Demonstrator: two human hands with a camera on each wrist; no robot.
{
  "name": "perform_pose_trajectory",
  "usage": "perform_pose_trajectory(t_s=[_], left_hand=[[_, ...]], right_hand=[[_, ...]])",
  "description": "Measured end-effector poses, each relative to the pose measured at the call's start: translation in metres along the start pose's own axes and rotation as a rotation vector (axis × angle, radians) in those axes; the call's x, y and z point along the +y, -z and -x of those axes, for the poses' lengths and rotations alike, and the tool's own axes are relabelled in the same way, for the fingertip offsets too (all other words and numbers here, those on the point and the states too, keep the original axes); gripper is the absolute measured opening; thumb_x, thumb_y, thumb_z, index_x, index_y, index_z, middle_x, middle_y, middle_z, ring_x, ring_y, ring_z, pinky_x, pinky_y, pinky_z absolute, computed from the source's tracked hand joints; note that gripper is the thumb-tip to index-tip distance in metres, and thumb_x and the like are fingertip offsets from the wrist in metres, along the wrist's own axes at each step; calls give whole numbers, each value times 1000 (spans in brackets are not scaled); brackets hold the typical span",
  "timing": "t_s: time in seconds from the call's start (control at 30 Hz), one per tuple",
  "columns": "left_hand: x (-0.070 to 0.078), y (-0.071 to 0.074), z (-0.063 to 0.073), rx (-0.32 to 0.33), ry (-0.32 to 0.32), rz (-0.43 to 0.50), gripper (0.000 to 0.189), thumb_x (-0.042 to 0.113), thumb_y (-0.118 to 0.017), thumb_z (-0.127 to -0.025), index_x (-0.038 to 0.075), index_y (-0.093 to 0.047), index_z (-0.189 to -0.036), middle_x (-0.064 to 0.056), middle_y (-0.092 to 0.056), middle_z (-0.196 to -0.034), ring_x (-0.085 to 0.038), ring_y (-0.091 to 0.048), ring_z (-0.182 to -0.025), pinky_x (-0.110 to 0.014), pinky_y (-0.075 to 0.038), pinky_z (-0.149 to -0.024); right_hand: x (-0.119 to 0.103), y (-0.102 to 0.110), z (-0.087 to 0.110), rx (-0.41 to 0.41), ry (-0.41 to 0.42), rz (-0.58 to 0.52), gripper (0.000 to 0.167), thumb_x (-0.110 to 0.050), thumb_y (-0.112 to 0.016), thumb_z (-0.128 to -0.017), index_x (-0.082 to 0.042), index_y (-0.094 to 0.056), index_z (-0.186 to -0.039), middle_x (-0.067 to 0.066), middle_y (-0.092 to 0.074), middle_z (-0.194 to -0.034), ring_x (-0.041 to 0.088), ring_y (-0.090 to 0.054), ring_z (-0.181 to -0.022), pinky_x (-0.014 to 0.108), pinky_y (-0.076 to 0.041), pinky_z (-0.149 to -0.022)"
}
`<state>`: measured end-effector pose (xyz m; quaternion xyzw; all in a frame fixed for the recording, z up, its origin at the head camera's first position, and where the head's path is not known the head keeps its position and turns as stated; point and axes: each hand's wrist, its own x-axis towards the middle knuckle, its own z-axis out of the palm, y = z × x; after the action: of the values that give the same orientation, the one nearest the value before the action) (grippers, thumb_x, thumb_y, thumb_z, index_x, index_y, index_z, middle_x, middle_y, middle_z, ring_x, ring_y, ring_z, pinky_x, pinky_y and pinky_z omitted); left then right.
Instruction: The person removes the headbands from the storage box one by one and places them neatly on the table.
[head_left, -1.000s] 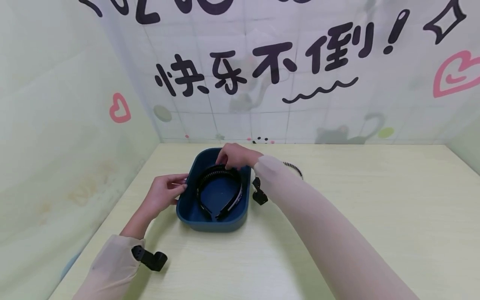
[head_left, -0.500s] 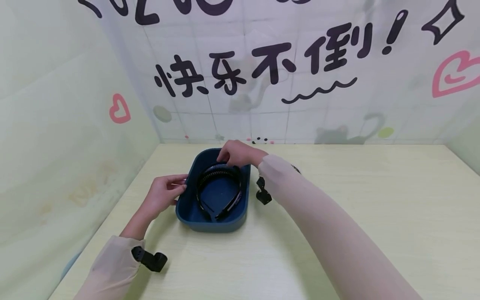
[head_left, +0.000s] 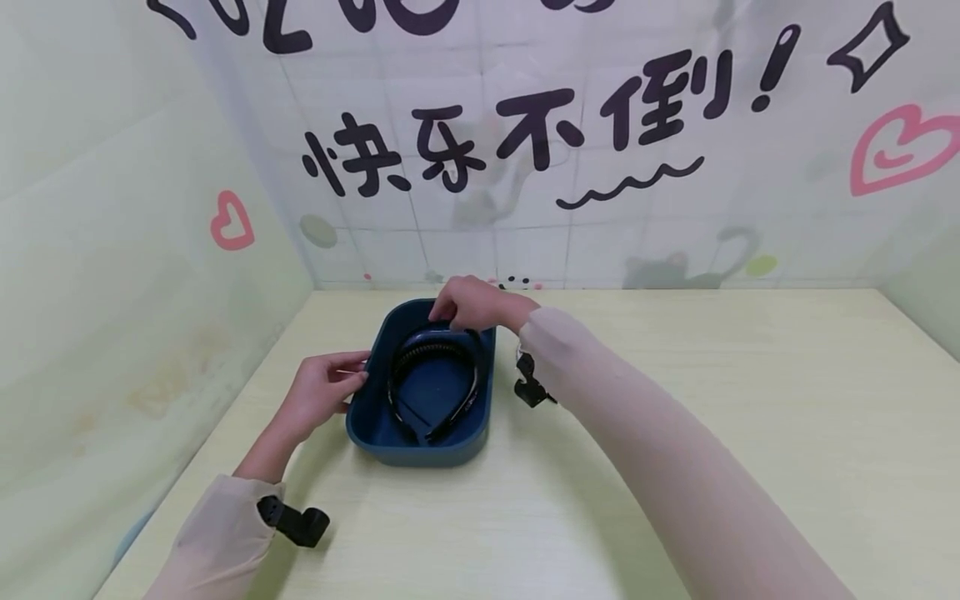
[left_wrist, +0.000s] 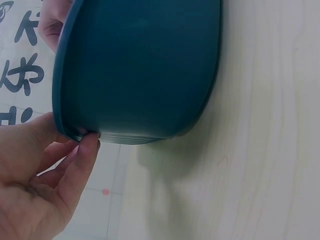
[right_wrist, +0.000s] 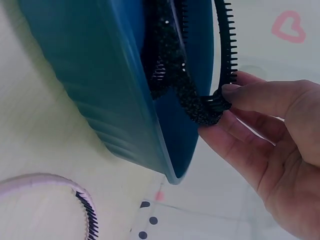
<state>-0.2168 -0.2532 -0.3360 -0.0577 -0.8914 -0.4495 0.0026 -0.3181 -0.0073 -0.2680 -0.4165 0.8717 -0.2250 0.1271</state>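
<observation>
A blue plastic bin stands on the table with black headbands inside, their arches toward the back. My left hand pinches the left rim of the bin; thumb and fingers grip that edge in the left wrist view. At the back of the bin my right hand holds a thin black toothed headband, thumb on its bend. Fingers of the same hand touch the curve of a black glittery headband just beside it. The lower parts of the headbands are hidden by the bin wall in the right wrist view.
A pale pink headband with dark teeth lies on the table outside the bin, mostly covered by my right sleeve in the head view. A printed wall sheet rises behind the table.
My right hand has risen slightly at the back of the bin. A thin dark headband end has shifted inward there. The right sleeve now covers the headband on the table. My left hand keeps its grip.
</observation>
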Motion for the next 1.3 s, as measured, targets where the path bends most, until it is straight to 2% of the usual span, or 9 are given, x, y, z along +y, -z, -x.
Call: perform_pose_trajectory(t_s=[0.37, 0.87, 1.3], left_hand=[[0, 1, -1, -10, 2, 12, 39, 5, -53, -91, -3, -51, -128, -22, -57, -108, -21, -57, -85, -30, -53, -56], [0, 1, -2, -10, 10, 12, 39, 5, -53, -91, -3, -51, -128, -23, -57, -108, -20, -57, -85, -30, -53, -57], [-1, 1, -1, -11, 8, 25, 39, 5, -53, -91, -3, -50, -129, -24, -57, -110, -24, -58, -87, -31, -54, -58]], right_hand=[[-3, 12, 13, -11, 22, 55, 36, 9, -51, -84, 0, -62, -117, 11, -61, -114, 18, -55, -105, 26, -43, -89], [11, 20, 28, -22, 16, 63, 36, 10, -53, -83, -1, -63, -115, 11, -61, -114, 20, -55, -106, 27, -44, -88], [23, 27, 48, 14, 23, 65, 35, 12, -51, -82, 2, -64, -113, 12, -63, -112, 21, -58, -102, 30, -46, -86]])
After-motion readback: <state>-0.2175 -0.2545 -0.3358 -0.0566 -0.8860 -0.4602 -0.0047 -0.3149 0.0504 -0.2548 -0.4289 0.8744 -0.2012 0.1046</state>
